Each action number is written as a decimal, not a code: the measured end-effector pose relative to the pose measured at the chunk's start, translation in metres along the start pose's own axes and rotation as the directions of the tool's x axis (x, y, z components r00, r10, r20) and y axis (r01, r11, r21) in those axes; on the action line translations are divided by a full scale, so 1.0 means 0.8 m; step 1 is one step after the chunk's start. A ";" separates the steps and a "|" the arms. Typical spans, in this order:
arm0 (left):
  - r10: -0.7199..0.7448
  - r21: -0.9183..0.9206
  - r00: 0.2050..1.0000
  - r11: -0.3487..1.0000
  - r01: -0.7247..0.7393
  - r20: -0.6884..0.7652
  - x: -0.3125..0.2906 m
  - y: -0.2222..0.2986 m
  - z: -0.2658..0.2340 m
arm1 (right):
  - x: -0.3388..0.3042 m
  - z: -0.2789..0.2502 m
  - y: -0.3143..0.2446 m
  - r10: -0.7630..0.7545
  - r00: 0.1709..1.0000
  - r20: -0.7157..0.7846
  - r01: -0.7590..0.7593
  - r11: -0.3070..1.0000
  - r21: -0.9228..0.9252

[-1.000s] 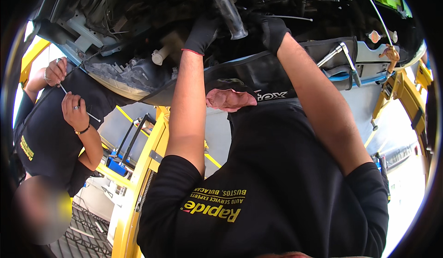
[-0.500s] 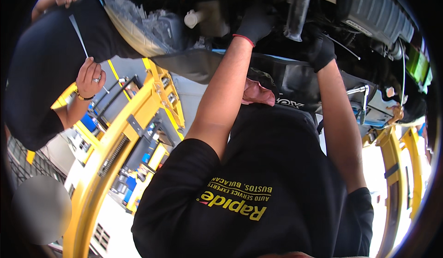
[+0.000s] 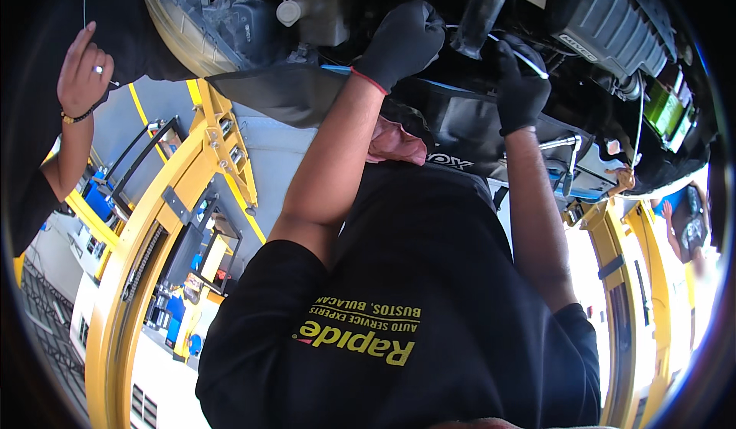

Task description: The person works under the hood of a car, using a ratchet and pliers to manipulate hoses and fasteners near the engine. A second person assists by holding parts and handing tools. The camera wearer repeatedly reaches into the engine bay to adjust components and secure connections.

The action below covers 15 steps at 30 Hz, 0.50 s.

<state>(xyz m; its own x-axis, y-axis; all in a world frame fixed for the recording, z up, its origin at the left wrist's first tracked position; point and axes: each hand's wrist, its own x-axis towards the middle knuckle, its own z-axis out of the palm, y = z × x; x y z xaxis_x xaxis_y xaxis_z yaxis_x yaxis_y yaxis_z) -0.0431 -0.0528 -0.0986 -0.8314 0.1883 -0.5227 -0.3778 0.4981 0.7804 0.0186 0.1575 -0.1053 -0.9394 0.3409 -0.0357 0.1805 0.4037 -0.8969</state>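
Both my hands, in black gloves, are inside a car's engine bay. My left hand (image 3: 402, 42) is closed in a fist just left of a dark pipe (image 3: 484, 15). A thin white cable tie (image 3: 529, 63) runs from beside that fist, passes behind the pipe and reaches my right hand (image 3: 523, 85). The fingers of my right hand are closed on it. The pipe hides the middle of the tie, and the left fist covers its other end. Below my left wrist, a pink rag (image 3: 397, 144) lies on the black fender cover (image 3: 284, 92).
A co-worker's hand (image 3: 84, 76) at the left holds a thin pale strip (image 3: 85, 11). A capped reservoir (image 3: 322, 19) and a ribbed dark box (image 3: 613, 26) flank my hands. A ratchet (image 3: 567, 153) lies right of my forearm. Yellow lift posts (image 3: 142, 245) rise at both sides.
My left hand has come up out of the dark bay into plain view. The white tie now shows between my hands. The co-worker's hand has moved up and left.
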 end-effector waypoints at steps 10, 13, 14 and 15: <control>0.247 -0.797 0.961 0.602 -0.051 0.125 0.010 -0.021 0.018 | -0.016 -0.025 -0.004 0.035 0.982 0.186 -0.074 0.976 0.204; 0.318 -0.750 0.925 0.659 -0.058 0.208 0.005 -0.012 0.007 | -0.023 -0.025 0.005 0.122 0.962 0.244 -0.199 0.925 0.323; 0.334 -0.724 0.915 0.686 -0.071 0.226 0.002 -0.005 0.003 | -0.022 -0.027 0.005 0.101 0.961 0.256 -0.180 0.934 0.308; 0.360 -0.695 0.895 0.715 -0.084 0.262 0.000 0.000 -0.003 | -0.020 -0.027 0.002 0.081 0.959 0.271 -0.162 0.942 0.294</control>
<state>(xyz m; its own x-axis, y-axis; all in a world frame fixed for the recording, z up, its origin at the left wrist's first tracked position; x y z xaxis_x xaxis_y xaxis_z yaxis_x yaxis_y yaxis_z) -0.0439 -0.0546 -0.0978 -0.7736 0.5698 -0.2773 -0.4834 -0.2476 0.8397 0.0401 0.1715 -0.0969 -0.9655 0.1293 -0.2260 0.2368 0.0751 -0.9687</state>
